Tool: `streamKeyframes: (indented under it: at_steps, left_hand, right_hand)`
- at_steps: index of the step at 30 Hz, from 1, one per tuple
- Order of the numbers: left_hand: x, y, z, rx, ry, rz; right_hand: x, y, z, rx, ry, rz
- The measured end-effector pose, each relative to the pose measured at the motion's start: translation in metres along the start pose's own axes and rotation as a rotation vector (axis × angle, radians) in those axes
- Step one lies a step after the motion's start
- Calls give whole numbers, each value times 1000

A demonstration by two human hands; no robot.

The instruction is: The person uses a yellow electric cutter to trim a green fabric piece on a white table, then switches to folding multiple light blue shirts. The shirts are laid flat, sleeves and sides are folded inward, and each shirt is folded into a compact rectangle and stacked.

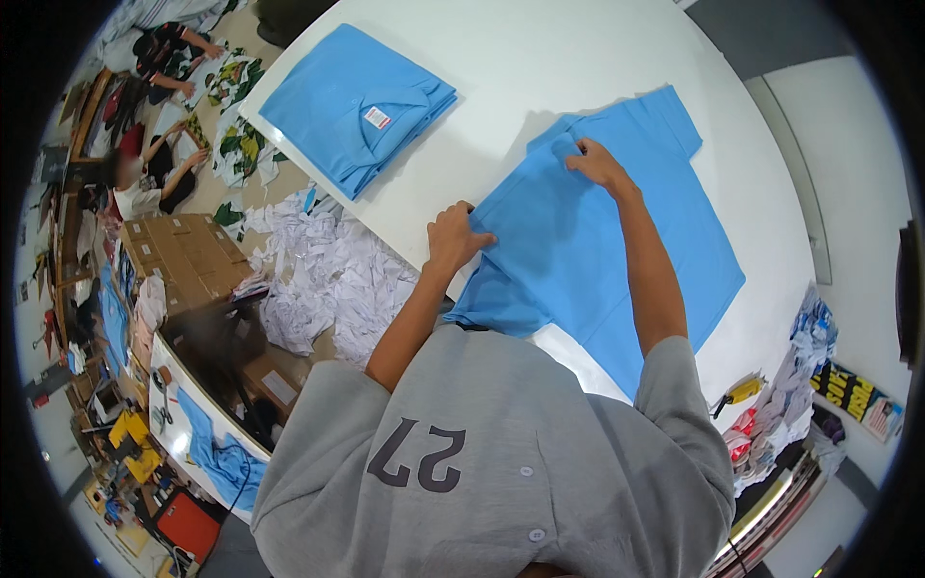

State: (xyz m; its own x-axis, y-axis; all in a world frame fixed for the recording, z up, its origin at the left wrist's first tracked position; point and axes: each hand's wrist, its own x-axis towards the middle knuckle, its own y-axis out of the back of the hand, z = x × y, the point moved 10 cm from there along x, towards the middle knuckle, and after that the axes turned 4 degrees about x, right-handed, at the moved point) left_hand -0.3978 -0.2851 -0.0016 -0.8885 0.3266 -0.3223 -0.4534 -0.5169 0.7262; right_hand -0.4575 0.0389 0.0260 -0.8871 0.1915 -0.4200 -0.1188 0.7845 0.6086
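A blue short-sleeved shirt (650,238) lies spread on the white table (535,50), one side partly folded over toward its middle. My left hand (457,237) grips the folded layer at its left edge, thumb on top and fingers beneath. Near the shoulder, my right hand (596,165) pinches the same cloth between thumb and fingers. Below my left hand a loose part of the shirt hangs close to my body. Farther up the table sits a stack of folded blue shirts (325,94), its top one showing a collar and a white label (377,117).
White fabric scraps (340,274) heap on the floor left of the table, beside a cardboard box (184,253). Two people (141,184) sit on the floor among green patterned cloth. A yellow tool (744,390) lies near the table's right edge, with piled cloth (788,390) beyond.
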Motion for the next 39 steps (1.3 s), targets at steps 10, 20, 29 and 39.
streamKeyframes:
  at_steps: [10,20,29,39]
  left_hand:
    - [-15,3,8,71,-94,99]
    - [-55,59,4,-479,-22,-119]
    - [-93,347,-2,-973,-102,677]
    - [-17,221,-143,-769,59,908]
  right_hand:
    - [-148,49,-94,-59,172,-147]
    - [-139,107,-138,156,207,-56]
    - [-67,105,-393,447,697,-20]
    - [141,-128,-275,700,328,-263]
